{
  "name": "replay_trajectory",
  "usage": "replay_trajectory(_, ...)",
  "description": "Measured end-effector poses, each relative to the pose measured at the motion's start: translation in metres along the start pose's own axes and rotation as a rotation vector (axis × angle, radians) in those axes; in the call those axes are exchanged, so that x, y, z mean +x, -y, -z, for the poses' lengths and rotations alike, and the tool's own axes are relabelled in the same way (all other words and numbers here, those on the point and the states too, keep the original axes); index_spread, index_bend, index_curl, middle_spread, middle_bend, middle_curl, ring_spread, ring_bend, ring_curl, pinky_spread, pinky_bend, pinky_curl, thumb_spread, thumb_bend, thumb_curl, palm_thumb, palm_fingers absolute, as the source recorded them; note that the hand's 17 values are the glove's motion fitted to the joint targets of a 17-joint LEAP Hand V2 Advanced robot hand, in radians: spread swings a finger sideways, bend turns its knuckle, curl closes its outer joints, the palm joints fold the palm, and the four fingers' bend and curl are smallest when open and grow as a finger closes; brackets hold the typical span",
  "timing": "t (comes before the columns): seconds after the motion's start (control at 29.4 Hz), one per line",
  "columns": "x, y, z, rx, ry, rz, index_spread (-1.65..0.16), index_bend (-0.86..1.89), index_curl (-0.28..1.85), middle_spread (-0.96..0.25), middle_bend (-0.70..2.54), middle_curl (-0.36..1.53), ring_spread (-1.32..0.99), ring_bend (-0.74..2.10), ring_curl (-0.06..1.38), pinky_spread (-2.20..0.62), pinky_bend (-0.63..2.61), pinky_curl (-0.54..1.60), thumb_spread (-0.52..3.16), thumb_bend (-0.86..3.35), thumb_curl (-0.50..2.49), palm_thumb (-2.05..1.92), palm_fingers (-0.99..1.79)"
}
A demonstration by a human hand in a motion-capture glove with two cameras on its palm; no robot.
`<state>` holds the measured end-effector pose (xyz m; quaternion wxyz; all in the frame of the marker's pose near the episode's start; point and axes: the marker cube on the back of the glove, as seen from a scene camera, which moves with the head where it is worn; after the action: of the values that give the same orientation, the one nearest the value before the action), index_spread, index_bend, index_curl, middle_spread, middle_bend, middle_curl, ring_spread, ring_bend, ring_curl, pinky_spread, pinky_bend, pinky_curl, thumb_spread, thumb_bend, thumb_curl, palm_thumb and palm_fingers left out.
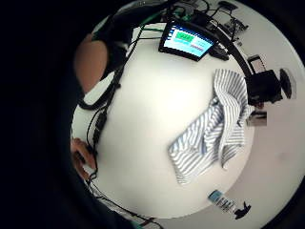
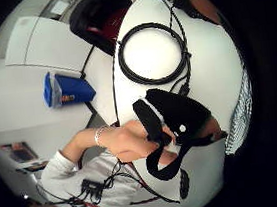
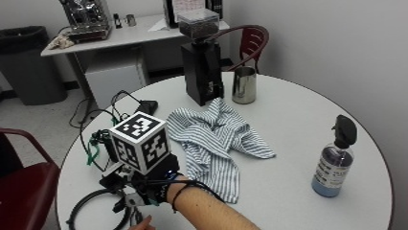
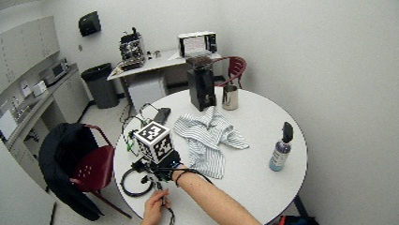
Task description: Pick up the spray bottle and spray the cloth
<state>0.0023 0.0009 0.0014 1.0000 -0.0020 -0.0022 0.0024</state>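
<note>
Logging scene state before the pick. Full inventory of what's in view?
table: 1, white, round
cloth: 1, blue-white striped, crumpled mid-table
spray bottle: 1, clear with blue liquid and black head, upright, apart from cloth near table's edge
metal cup: 1, steel, beside grinder
grinder: 1, black, far side of table
cable coil: 1, black, by the hands
chair: 1, dark red, beside table
right hand: 1, black glove, near table's edge, grip not visible

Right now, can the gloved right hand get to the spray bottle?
Probably yes. The spray bottle stands upright alone across the table; only the flat striped cloth lies between it and the right hand.
</note>
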Motion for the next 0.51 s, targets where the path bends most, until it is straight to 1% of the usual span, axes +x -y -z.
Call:
replay_trajectory(0.1,0.004,-0.002,-0.002,-0.007,0.014,-0.010,-0.23,0.22,0.12,-0.03,0.32,0.13,0.00,0.31,0.12,0.12,0.35,0.12,0.55,0.24,0.08,0.40,0.70)
replay_trajectory(0.24,0.012,-0.005,-0.006,-0.016,0.039,-0.038,-0.29,0.19,0.18,-0.04,0.32,0.17,-0.01,0.32,0.17,0.15,0.34,0.17,0.75,0.24,0.10,0.43,0.68)
replay_trajectory(0.51,0.016,-0.008,-0.006,-0.014,0.043,-0.052,-0.34,0.16,0.22,-0.05,0.30,0.23,-0.01,0.31,0.22,0.18,0.33,0.22,0.98,0.20,0.14,0.46,0.66)
